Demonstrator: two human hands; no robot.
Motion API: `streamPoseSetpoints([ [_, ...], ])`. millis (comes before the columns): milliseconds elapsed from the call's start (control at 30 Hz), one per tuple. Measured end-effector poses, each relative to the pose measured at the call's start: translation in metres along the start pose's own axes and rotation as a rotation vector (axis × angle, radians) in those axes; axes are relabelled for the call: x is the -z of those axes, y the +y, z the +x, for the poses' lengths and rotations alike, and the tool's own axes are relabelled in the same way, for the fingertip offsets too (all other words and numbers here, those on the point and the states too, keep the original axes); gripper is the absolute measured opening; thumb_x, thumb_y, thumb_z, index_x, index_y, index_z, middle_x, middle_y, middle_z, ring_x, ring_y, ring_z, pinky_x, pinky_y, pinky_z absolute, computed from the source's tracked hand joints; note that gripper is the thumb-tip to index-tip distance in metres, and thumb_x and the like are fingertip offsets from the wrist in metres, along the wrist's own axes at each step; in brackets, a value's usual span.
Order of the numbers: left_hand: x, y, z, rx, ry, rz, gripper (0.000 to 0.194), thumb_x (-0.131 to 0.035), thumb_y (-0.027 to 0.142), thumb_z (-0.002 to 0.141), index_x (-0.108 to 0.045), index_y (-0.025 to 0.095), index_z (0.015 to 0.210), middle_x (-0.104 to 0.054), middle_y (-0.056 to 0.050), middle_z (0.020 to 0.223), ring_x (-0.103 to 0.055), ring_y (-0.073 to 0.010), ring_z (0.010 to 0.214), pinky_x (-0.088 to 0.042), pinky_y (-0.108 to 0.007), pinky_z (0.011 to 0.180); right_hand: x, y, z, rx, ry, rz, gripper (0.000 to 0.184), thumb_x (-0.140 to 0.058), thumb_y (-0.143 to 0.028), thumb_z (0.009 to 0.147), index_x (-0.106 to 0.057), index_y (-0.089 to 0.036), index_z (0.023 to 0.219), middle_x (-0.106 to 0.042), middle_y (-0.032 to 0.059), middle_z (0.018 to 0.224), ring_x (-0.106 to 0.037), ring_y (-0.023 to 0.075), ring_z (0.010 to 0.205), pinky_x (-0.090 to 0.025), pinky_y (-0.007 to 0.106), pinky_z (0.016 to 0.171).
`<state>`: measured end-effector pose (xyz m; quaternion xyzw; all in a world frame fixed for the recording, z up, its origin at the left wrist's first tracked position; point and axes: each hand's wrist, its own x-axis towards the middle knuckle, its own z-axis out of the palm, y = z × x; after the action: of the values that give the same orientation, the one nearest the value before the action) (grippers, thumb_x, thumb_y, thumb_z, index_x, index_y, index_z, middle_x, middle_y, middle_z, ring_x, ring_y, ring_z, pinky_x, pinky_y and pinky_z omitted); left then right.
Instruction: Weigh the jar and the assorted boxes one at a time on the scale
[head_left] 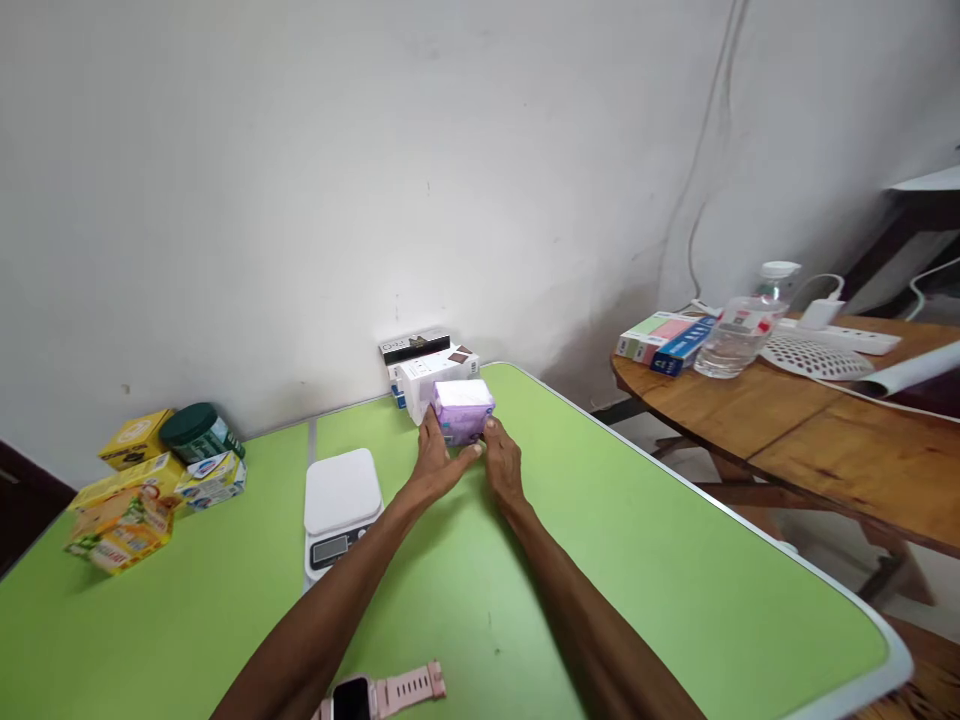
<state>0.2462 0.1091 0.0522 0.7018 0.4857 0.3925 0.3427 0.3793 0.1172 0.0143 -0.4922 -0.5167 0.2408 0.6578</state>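
A purple and white soft pack (463, 412) stands at the far side of the green table (600, 530), in front of a white box (424, 380). My left hand (435, 458) touches its left side, the thumb stretched out along the front. At the pack's right lower corner, my right hand (501, 462) rests with its fingers against it. Both hands hold the pack between them. To the left of my left forearm lies a white kitchen scale (343, 495) with nothing on its plate. A pink-strapped smartwatch (352, 697) lies near the front edge, partly behind my left arm.
Yellow boxes (124, 520) and a dark green tub (196, 432) stand at the table's left. Behind the white box is a black and white box (415, 345) by the wall. On a wooden table (697, 410) to the right are a water bottle (739, 335), small boxes and a power strip.
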Motion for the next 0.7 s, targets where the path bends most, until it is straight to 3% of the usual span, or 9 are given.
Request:
streamPoseSetpoints([
  [100, 0.032, 0.014, -0.040, -0.017, 0.043, 0.044, 0.116, -0.075, 0.044, 0.082, 0.002, 0.019, 0.166, -0.006, -0.020, 0.173, -0.007, -0.0371, 0.162, -0.018, -0.054, 0.131, -0.017, -0.027, -0.021, 0.143, -0.004, -0.022, 0.054, -0.034, -0.060, 0.104, -0.068, -0.018, 0.110, -0.073, 0.0086, 0.100, -0.063, 0.0243, 0.089, -0.050, 0.037, 0.084],
  [167, 0.059, 0.018, -0.069, -0.081, 0.102, 0.072, 0.110, -0.071, 0.037, 0.085, 0.001, 0.021, 0.166, -0.012, -0.018, 0.171, -0.014, -0.0353, 0.160, -0.021, -0.053, 0.130, -0.033, -0.047, -0.037, 0.229, -0.050, -0.001, 0.048, -0.036, -0.054, 0.106, -0.066, -0.018, 0.117, -0.072, 0.0098, 0.105, -0.064, 0.0248, 0.093, -0.051, 0.038, 0.085],
  [267, 0.101, 0.013, -0.112, -0.102, 0.224, 0.145, 0.092, -0.066, 0.028, 0.087, -0.015, 0.021, 0.163, -0.029, -0.018, 0.162, -0.034, -0.0342, 0.150, -0.031, -0.055, 0.124, -0.059, -0.074, -0.064, 0.307, -0.200, 0.068, 0.042, -0.039, -0.048, 0.107, -0.064, -0.019, 0.125, -0.071, 0.0117, 0.116, -0.066, 0.0254, 0.101, -0.053, 0.039, 0.089],
  [367, 0.134, -0.004, -0.144, -0.060, 0.308, 0.208, 0.077, -0.062, 0.021, 0.085, -0.031, 0.020, 0.156, -0.044, -0.017, 0.148, -0.044, -0.0333, 0.141, -0.038, -0.056, 0.118, -0.082, -0.089, -0.089, 0.327, -0.348, 0.096, 0.040, -0.040, -0.044, 0.108, -0.064, -0.020, 0.129, -0.069, 0.0131, 0.127, -0.066, 0.0261, 0.112, -0.052, 0.041, 0.097],
  [467, 0.150, -0.022, -0.159, 0.010, 0.329, 0.214, 0.076, -0.060, 0.020, 0.083, -0.034, 0.019, 0.155, -0.050, -0.015, 0.140, -0.048, -0.0324, 0.136, -0.041, -0.055, 0.115, -0.098, -0.089, -0.105, 0.296, -0.417, 0.072, 0.041, -0.042, -0.045, 0.107, -0.065, -0.020, 0.131, -0.070, 0.0132, 0.126, -0.067, 0.0269, 0.114, -0.053, 0.043, 0.100],
  [600, 0.155, -0.046, -0.166, 0.045, 0.284, 0.191, 0.079, -0.060, 0.022, 0.083, -0.032, 0.019, 0.158, -0.050, -0.016, 0.143, -0.048, -0.0320, 0.138, -0.039, -0.054, 0.118, -0.102, -0.072, -0.110, 0.227, -0.476, 0.032, 0.047, -0.043, -0.049, 0.106, -0.065, -0.019, 0.134, -0.071, 0.0135, 0.126, -0.067, 0.0276, 0.117, -0.052, 0.045, 0.104],
  [700, 0.163, -0.069, -0.173, 0.033, 0.322, 0.167, 0.084, -0.060, 0.028, 0.085, -0.025, 0.021, 0.161, -0.042, -0.018, 0.156, -0.046, -0.0323, 0.143, -0.038, -0.055, 0.119, -0.092, -0.052, -0.103, 0.063, -0.381, 0.023, 0.055, -0.038, -0.057, 0.105, -0.066, -0.018, 0.134, -0.071, 0.0156, 0.132, -0.066, 0.0295, 0.122, -0.052, 0.048, 0.106],
])
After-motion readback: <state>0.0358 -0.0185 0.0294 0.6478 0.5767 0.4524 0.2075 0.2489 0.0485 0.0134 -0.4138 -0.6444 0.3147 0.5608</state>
